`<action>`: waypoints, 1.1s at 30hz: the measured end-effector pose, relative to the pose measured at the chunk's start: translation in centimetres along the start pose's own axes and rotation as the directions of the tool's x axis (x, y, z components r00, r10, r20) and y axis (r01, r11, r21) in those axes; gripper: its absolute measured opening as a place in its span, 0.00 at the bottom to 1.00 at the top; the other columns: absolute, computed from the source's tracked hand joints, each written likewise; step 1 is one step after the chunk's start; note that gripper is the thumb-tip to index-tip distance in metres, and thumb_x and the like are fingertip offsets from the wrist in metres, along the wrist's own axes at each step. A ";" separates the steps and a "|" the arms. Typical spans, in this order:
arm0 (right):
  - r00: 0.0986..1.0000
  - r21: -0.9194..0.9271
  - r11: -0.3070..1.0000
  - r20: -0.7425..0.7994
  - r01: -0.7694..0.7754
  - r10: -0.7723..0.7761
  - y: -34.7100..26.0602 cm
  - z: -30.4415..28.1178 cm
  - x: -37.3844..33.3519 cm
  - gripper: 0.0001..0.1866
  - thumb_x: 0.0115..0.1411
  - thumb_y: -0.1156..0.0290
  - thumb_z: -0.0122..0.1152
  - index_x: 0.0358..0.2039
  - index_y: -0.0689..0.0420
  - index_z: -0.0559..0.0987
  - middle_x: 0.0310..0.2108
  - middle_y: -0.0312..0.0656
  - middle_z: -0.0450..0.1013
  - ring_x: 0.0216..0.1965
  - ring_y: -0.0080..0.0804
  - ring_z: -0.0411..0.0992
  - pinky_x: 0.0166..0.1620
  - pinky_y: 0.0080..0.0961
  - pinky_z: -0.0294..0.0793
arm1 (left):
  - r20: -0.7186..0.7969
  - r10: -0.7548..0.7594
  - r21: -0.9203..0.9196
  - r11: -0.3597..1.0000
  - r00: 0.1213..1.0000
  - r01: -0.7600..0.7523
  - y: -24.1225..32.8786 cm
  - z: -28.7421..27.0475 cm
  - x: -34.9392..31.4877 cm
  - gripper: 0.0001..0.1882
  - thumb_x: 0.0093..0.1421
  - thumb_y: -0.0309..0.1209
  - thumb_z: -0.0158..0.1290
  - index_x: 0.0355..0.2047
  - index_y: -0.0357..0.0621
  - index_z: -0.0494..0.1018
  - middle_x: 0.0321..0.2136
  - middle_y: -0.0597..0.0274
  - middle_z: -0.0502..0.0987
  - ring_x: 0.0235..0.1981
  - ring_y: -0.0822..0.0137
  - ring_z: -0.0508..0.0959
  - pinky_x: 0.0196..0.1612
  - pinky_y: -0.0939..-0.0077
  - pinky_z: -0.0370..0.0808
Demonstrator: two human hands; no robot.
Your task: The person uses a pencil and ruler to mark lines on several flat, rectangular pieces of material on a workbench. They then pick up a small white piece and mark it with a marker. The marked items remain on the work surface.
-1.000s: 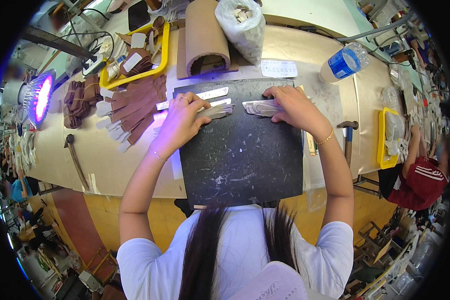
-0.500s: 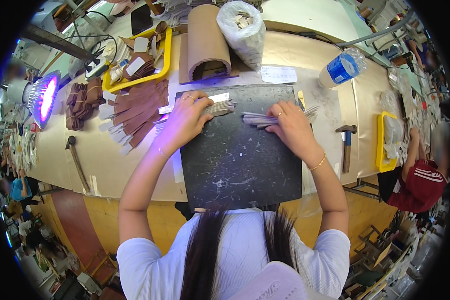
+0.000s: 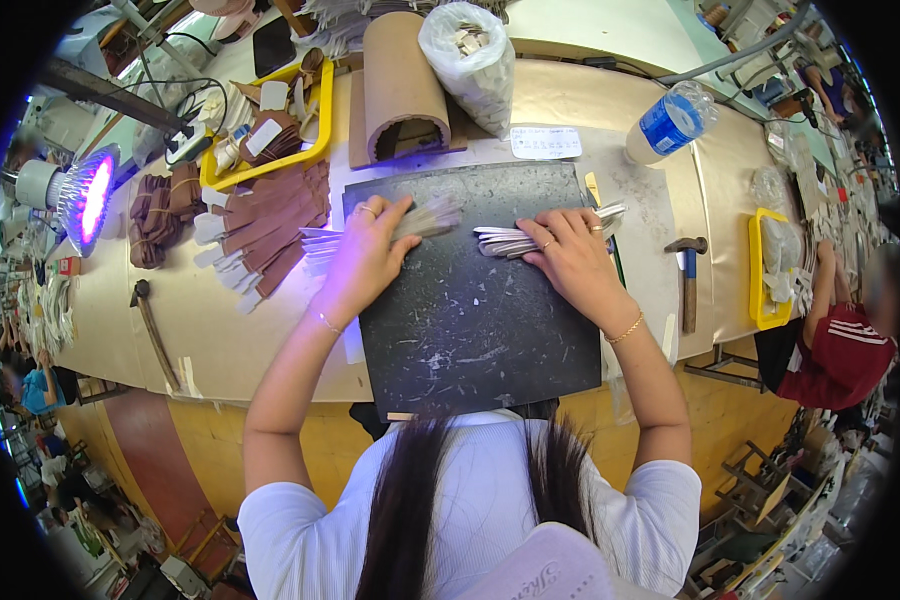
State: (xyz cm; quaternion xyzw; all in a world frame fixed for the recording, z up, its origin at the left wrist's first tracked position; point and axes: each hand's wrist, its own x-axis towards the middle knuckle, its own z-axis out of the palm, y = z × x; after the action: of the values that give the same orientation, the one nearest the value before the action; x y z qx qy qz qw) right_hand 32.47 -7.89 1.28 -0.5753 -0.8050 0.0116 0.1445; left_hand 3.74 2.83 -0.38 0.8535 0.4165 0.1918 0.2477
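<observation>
Both of my hands work over a dark, scuffed mat (image 3: 470,335) on the bench. My left hand (image 3: 370,250) is closed around a bundle of thin pale strips (image 3: 434,214) near the mat's far left corner. Motion smears the right-hand ends of that bundle, while its left ends jut out past the mat's edge. Toward the far right corner, my right hand (image 3: 575,258) grips a second stack of white strips (image 3: 502,241) from above, fingers over it. The two bundles are apart. My fingers hide the middle of each.
Brown strips with pale ends (image 3: 275,220) fan out left of the mat, near a yellow tray (image 3: 324,120). A brown half-tube (image 3: 405,75) and a bag of scraps (image 3: 485,90) stand behind. Hammers (image 3: 153,325) (image 3: 689,290) lie either side. A bottle (image 3: 665,125) stands far right.
The left bundle's right-hand ends, distinct before, are now blurred by motion. The right stack's left ends look looser and more turned toward me. The whole view has shifted slightly.
</observation>
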 end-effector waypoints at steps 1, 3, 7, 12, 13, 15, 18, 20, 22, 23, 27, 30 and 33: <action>1.000 -0.002 1.000 0.022 0.009 -0.009 -0.1 -0.2 0.0 0.22 0.56 0.64 0.68 0.52 0.53 0.78 0.48 0.39 0.72 0.52 0.39 0.69 0.57 0.36 0.66 | 0.014 0.021 0.039 0.999 1.000 -0.021 0.3 0.1 -0.4 0.25 0.58 0.30 0.63 0.55 0.38 0.74 0.41 0.50 0.72 0.44 0.50 0.73 0.48 0.60 0.70; 0.998 0.030 0.999 -0.056 0.016 -0.015 0.1 0.7 -0.2 0.22 0.56 0.64 0.68 0.51 0.53 0.78 0.47 0.39 0.72 0.52 0.39 0.69 0.56 0.34 0.67 | 0.026 0.078 0.149 0.985 0.997 -0.081 1.3 0.4 -1.1 0.23 0.59 0.30 0.62 0.55 0.38 0.74 0.41 0.50 0.72 0.43 0.50 0.72 0.47 0.60 0.70; 0.997 0.053 0.998 -0.065 0.042 -0.039 1.0 0.7 -0.3 0.22 0.55 0.64 0.68 0.50 0.53 0.79 0.44 0.39 0.72 0.50 0.38 0.70 0.53 0.33 0.69 | -0.095 0.187 0.257 0.953 0.978 -0.158 1.7 1.4 -1.8 0.22 0.60 0.30 0.61 0.54 0.39 0.73 0.41 0.51 0.72 0.43 0.51 0.72 0.46 0.59 0.69; 0.996 0.042 0.995 0.032 0.086 -0.088 0.2 -0.6 -0.1 0.23 0.54 0.63 0.68 0.49 0.56 0.78 0.43 0.41 0.72 0.46 0.40 0.71 0.53 0.36 0.70 | 0.004 0.091 0.199 0.976 0.996 -0.090 1.9 0.7 -2.8 0.21 0.61 0.30 0.60 0.54 0.41 0.73 0.42 0.52 0.72 0.42 0.50 0.72 0.47 0.57 0.70; 0.995 0.045 0.994 -0.002 0.103 -0.103 -0.4 -0.5 -0.2 0.23 0.54 0.63 0.68 0.49 0.57 0.78 0.43 0.41 0.72 0.46 0.40 0.71 0.53 0.37 0.70 | -0.055 0.112 0.206 0.974 0.992 -0.099 2.0 0.5 -2.7 0.21 0.61 0.30 0.60 0.54 0.41 0.73 0.41 0.52 0.72 0.42 0.51 0.72 0.46 0.58 0.69; 0.995 0.103 0.991 -0.062 0.090 -0.084 -1.4 0.3 -0.3 0.24 0.54 0.63 0.68 0.51 0.57 0.77 0.44 0.42 0.72 0.47 0.40 0.71 0.55 0.37 0.70 | -0.171 0.146 0.221 0.969 0.974 -0.106 2.3 0.0 -2.8 0.22 0.60 0.31 0.59 0.54 0.42 0.73 0.40 0.53 0.72 0.40 0.54 0.72 0.44 0.60 0.69; 0.993 0.036 0.994 -0.061 0.108 -0.105 -2.5 1.8 -0.8 0.26 0.55 0.60 0.67 0.54 0.55 0.76 0.46 0.41 0.72 0.52 0.39 0.69 0.62 0.42 0.66 | -0.082 0.182 0.370 0.918 0.980 -0.140 1.9 1.8 -3.5 0.22 0.60 0.32 0.60 0.54 0.40 0.73 0.39 0.54 0.72 0.40 0.54 0.72 0.44 0.61 0.69; 0.993 -0.009 0.994 -0.042 0.110 -0.110 -2.4 1.9 -1.1 0.26 0.56 0.59 0.66 0.55 0.54 0.76 0.47 0.41 0.72 0.54 0.39 0.68 0.64 0.44 0.64 | -0.105 0.198 0.362 0.920 0.974 -0.148 1.7 2.1 -3.6 0.22 0.60 0.32 0.60 0.54 0.40 0.73 0.39 0.54 0.72 0.40 0.54 0.72 0.43 0.61 0.70; 0.991 -0.049 0.992 -0.067 0.112 -0.115 -1.8 1.5 -1.0 0.23 0.57 0.58 0.66 0.52 0.52 0.78 0.44 0.38 0.71 0.50 0.37 0.69 0.60 0.42 0.66 | -0.113 0.155 0.341 0.934 0.981 -0.108 1.7 2.1 -3.4 0.22 0.60 0.32 0.61 0.53 0.40 0.74 0.39 0.54 0.72 0.40 0.54 0.72 0.42 0.61 0.70; 0.991 -0.029 0.993 -0.063 0.117 -0.118 -1.5 1.7 -1.0 0.22 0.57 0.58 0.66 0.50 0.52 0.78 0.43 0.38 0.71 0.49 0.37 0.69 0.58 0.40 0.66 | -0.106 0.155 0.320 0.940 0.982 -0.114 1.6 2.1 -3.5 0.22 0.60 0.32 0.61 0.53 0.40 0.74 0.39 0.54 0.72 0.39 0.55 0.72 0.42 0.61 0.70; 0.985 -0.017 0.986 -0.050 0.165 -0.165 -1.6 0.7 0.1 0.18 0.58 0.57 0.65 0.45 0.50 0.78 0.37 0.35 0.69 0.42 0.34 0.68 0.48 0.34 0.67 | -0.135 0.152 0.259 0.959 0.979 -0.113 2.5 1.2 -3.5 0.21 0.60 0.32 0.60 0.52 0.40 0.74 0.38 0.54 0.71 0.39 0.54 0.72 0.41 0.61 0.70; 0.984 -0.034 0.985 -0.047 0.170 -0.171 -2.3 1.5 0.0 0.18 0.59 0.56 0.64 0.45 0.51 0.77 0.37 0.35 0.69 0.42 0.34 0.68 0.47 0.33 0.67 | -0.113 0.126 0.299 0.950 0.986 -0.087 2.8 1.9 -4.0 0.19 0.61 0.31 0.60 0.52 0.38 0.74 0.38 0.52 0.72 0.40 0.51 0.73 0.43 0.59 0.70; 0.987 -0.058 0.987 0.067 0.152 -0.148 -2.4 1.7 -0.1 0.23 0.57 0.55 0.65 0.50 0.51 0.77 0.40 0.35 0.71 0.43 0.34 0.68 0.49 0.33 0.66 | -0.099 0.094 0.295 0.953 0.991 -0.061 2.6 2.0 -4.1 0.19 0.61 0.31 0.59 0.52 0.38 0.74 0.38 0.52 0.72 0.40 0.50 0.73 0.44 0.58 0.70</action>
State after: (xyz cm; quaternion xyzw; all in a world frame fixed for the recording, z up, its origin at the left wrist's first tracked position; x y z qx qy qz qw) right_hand 29.92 -8.54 0.09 -0.5168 -0.8500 -0.0068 0.1017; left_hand 4.07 -2.33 -1.03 0.8841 0.4197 0.1856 0.0876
